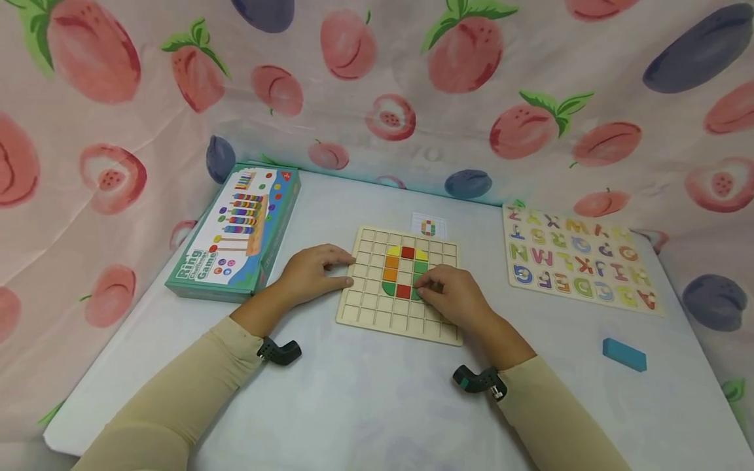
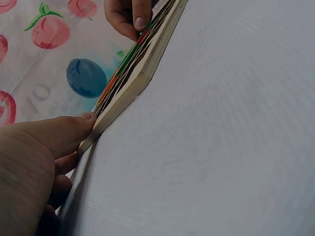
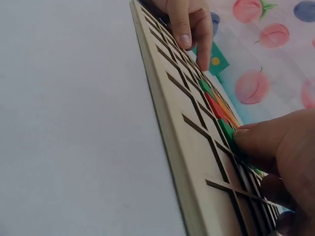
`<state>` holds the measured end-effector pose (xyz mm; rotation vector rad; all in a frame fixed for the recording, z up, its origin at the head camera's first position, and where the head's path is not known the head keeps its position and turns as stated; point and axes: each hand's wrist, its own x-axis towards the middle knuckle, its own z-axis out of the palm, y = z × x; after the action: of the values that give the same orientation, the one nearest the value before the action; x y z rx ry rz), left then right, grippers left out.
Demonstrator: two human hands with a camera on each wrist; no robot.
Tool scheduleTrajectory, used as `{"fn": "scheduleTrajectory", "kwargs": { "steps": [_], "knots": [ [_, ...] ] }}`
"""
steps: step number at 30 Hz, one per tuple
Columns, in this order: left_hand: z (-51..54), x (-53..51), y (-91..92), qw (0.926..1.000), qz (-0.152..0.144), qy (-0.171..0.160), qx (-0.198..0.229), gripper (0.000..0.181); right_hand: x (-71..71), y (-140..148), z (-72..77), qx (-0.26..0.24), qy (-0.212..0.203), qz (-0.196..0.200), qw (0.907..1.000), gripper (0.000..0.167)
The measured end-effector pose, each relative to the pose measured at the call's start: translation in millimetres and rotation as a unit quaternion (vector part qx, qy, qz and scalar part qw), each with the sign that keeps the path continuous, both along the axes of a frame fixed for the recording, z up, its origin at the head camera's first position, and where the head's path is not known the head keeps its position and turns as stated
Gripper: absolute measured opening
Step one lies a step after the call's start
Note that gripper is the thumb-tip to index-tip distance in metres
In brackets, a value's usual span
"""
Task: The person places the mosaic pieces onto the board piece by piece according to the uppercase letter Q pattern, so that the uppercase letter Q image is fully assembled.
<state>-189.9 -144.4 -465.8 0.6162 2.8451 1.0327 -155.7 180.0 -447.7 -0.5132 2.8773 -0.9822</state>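
Observation:
A wooden grid board (image 1: 368, 314) lies on the table with coloured pieces in an oval ring. Among them are a red square (image 1: 408, 252), an orange square (image 1: 391, 261), a yellow corner piece (image 1: 394, 250) and a green rounded piece (image 1: 389, 288). My left hand (image 1: 309, 273) touches the board's left edge with thumb and fingertips spread along it. At the ring's lower right, my right hand (image 1: 453, 296) pinches a green piece (image 3: 227, 132) between thumb and fingers, against the board. Its fingertips partly hide that piece.
A small pattern card (image 1: 437, 222) lies behind the board. To the left is a Ring Game box (image 1: 235, 229). On the right are an alphabet board (image 1: 580, 261) and a blue block (image 1: 624, 354). A fruit-printed curtain (image 1: 377, 78) hangs along the table's back.

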Motion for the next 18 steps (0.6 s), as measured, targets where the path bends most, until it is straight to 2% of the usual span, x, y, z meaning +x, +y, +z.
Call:
{"fn": "scheduleTrajectory", "kwargs": {
  "steps": [9, 18],
  "knots": [
    [-0.2, -0.5, 0.6, 1.0000, 0.001, 0.001, 0.004, 0.042, 2.2, -1.9, -1.8, 0.016, 0.016, -0.007, 0.9997, 0.010],
    [-0.1, -0.2, 0.2, 1.0000, 0.004, -0.006, 0.007, 0.042, 4.6, -0.4, -3.9, -0.008, 0.024, -0.015, 0.9996, 0.011]
  ]
}}
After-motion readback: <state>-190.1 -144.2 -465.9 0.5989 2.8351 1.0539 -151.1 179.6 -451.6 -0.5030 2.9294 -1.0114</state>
